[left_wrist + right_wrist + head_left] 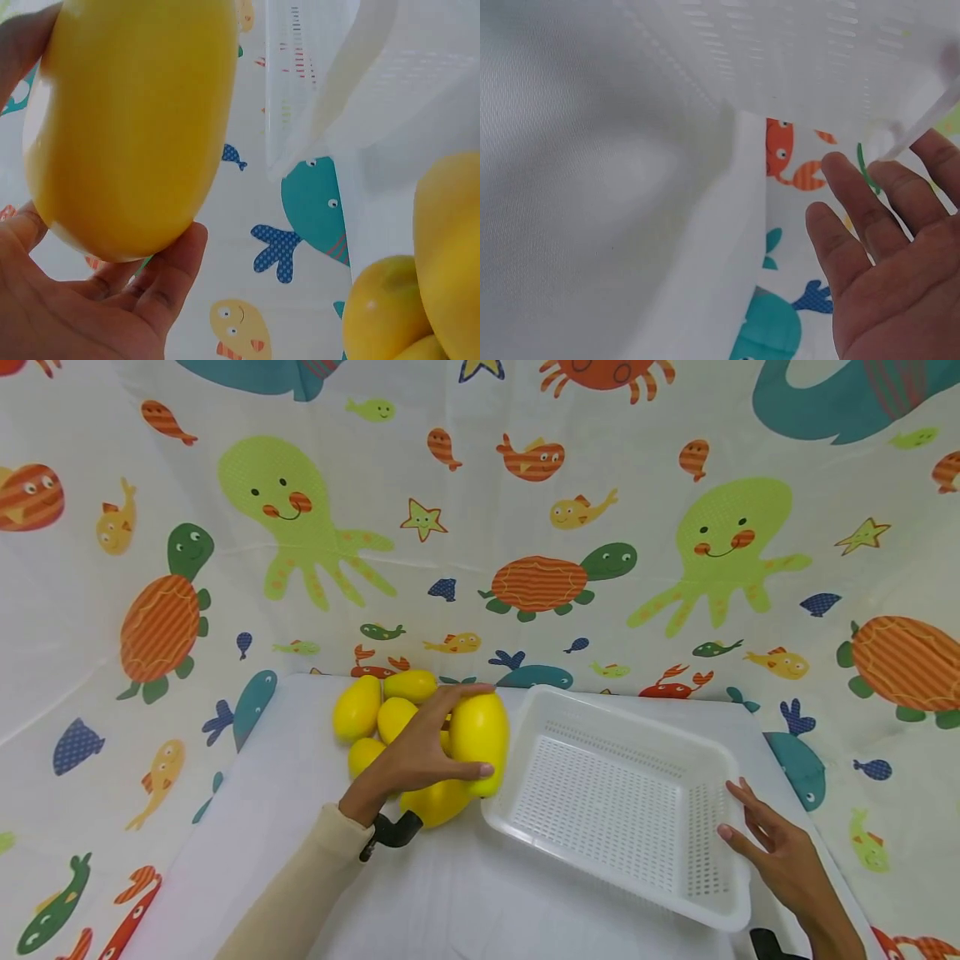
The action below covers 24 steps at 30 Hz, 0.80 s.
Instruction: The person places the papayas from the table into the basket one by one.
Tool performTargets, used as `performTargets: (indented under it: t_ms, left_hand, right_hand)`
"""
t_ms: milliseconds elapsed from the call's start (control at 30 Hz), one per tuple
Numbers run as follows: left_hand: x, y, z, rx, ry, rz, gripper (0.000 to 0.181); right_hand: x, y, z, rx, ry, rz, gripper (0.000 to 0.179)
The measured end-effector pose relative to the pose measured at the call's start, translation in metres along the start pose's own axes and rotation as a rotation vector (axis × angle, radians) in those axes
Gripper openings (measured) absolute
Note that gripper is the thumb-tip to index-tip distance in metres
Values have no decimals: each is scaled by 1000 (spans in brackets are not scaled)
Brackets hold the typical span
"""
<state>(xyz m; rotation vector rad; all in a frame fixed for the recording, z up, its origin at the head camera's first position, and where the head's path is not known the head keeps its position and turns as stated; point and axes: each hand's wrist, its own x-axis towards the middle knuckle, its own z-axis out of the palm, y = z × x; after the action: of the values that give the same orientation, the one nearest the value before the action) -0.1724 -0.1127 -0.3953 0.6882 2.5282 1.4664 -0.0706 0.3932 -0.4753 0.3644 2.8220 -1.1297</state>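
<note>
A large, smooth yellow mango (480,739) is in my left hand (420,752), held between thumb and fingers. In the head view it is beside the left end of a white perforated plastic basket (600,810). Close up in the left wrist view, the fingertips curve around the mango's (135,127) lower end. My right hand (787,852) is at the basket's right rim, thumb over the edge and the other fingers loosely extended. In the right wrist view these fingers (847,255) show straight and spread alongside the translucent wall.
Several more yellow mangoes (357,710) lie grouped on the white-covered table (465,893), left of the basket and partly hidden by my left hand. A curtain (465,568) printed with sea animals hangs behind the table and around its sides.
</note>
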Motion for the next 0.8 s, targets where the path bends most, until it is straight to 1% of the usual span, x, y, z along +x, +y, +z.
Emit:
performTargets:
  t_ms: [167, 300, 433, 567, 800]
  left_hand:
    - [11, 4, 11, -5, -49, 46, 96]
    - [15, 5, 21, -3, -68, 79, 97]
    - [18, 6, 29, -6, -91, 80, 96]
    - [21, 6, 38, 0, -116, 80, 95]
    - [27, 3, 48, 27, -148, 112, 96]
  right_hand:
    - [-1, 1, 1, 19, 11, -4, 87]
    - [-1, 1, 2, 23, 19, -13, 85]
    - [-1, 1, 3, 18, 21, -20, 85]
    - [-1, 1, 2, 18, 19, -7, 86]
    - [-1, 1, 3, 24, 23, -5, 86]
